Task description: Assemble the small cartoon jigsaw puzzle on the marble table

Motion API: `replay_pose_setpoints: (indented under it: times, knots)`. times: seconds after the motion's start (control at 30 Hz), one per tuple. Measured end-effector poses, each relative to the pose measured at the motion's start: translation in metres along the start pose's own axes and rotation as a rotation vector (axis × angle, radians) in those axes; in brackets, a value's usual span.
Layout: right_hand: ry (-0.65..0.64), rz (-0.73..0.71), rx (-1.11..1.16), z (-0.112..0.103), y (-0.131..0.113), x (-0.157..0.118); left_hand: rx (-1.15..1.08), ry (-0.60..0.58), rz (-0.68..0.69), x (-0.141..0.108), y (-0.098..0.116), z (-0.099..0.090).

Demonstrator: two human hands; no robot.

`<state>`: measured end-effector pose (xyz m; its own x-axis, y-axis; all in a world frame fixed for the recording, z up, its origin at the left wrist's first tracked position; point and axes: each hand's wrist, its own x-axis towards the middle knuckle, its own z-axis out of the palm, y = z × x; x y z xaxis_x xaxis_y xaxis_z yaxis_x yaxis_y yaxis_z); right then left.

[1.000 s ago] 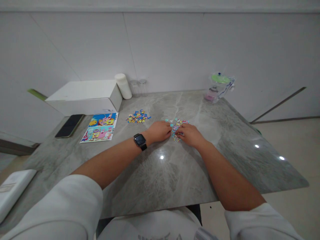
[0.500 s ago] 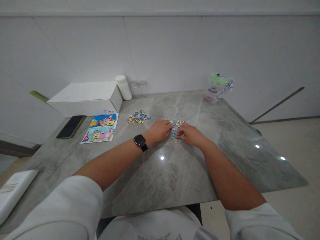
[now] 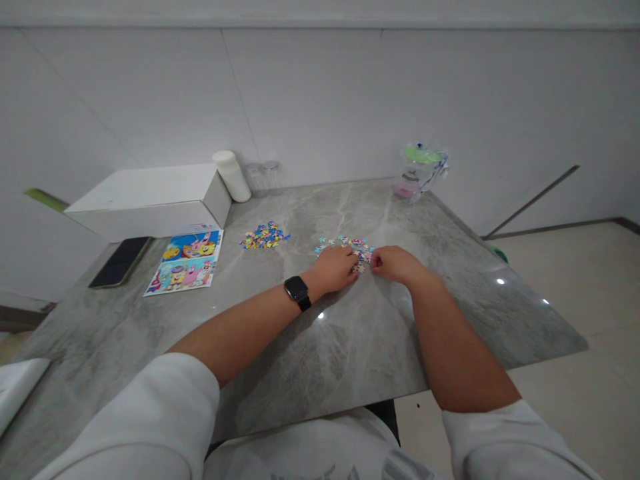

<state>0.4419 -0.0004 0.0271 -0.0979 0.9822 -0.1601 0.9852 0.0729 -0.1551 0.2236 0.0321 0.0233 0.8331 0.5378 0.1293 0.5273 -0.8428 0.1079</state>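
Observation:
In the head view my left hand (image 3: 339,268), with a black watch (image 3: 297,291) on its wrist, lies over the near left side of a loose pile of small puzzle pieces (image 3: 357,244). Its fingers stretch out and down onto the pieces, covering some of them. At the pile's right edge is my right hand (image 3: 396,265), its fingers curled together in a pinch; whatever is between them is hidden. A second pile of puzzle pieces (image 3: 264,236), mostly blue and yellow, sits further left. Beside it lies a printed cartoon picture sheet (image 3: 185,262).
A dark phone (image 3: 121,261) lies left of the sheet. Behind stand a white box (image 3: 145,193), a white bottle (image 3: 232,177) and clear glasses (image 3: 271,177) by the wall. A clear plastic bag (image 3: 419,173) sits at the back right of the grey marbled table (image 3: 300,360).
My left hand has moved right and slightly nearer over the pile, uncovering pieces on its far left. My right hand has drawn from among the pieces to their right edge. The view has shifted right.

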Motion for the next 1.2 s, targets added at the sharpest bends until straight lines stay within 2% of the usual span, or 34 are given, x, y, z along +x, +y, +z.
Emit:
replay_pose_setpoints:
  times: [0.1,0.2,0.3,0.43,0.57,0.63,0.7,0.8,0.93,1.07,1.2]
  knots:
    - [0.031,-0.112,0.052,-0.001,-0.008,-0.001,0.019,-0.015,0.012,0.003,0.001,0.001]
    - [0.027,-0.162,0.077,0.001,-0.014,0.001,0.023,-0.020,0.023,0.003,0.001,-0.002]
    - [0.023,-0.158,0.061,0.004,-0.017,0.002,0.038,-0.015,-0.007,0.003,0.000,-0.010]
    - [0.076,-0.153,0.051,-0.001,-0.012,0.002,-0.013,0.024,-0.120,0.004,-0.006,-0.020]
    - [0.123,-0.110,0.075,-0.012,0.003,-0.001,-0.173,0.012,-0.118,0.006,-0.007,-0.014]
    - [0.077,-0.089,0.091,-0.015,0.009,-0.003,-0.210,-0.053,-0.064,0.006,-0.003,-0.007]
    - [-0.021,-0.094,0.104,-0.015,0.013,-0.005,-0.194,-0.096,-0.023,0.006,0.001,-0.002]
    - [-0.081,-0.080,0.103,-0.013,0.015,-0.006,-0.117,-0.043,-0.048,0.004,0.003,-0.001]
    - [0.070,-0.024,0.082,-0.012,0.012,-0.002,-0.068,0.071,-0.183,-0.002,-0.016,-0.014]
    - [0.206,-0.023,0.072,-0.008,0.001,0.003,-0.113,0.128,-0.241,-0.019,-0.045,-0.024]
    - [0.165,-0.067,0.032,0.001,-0.011,0.008,-0.140,0.171,-0.265,-0.038,-0.062,-0.020]
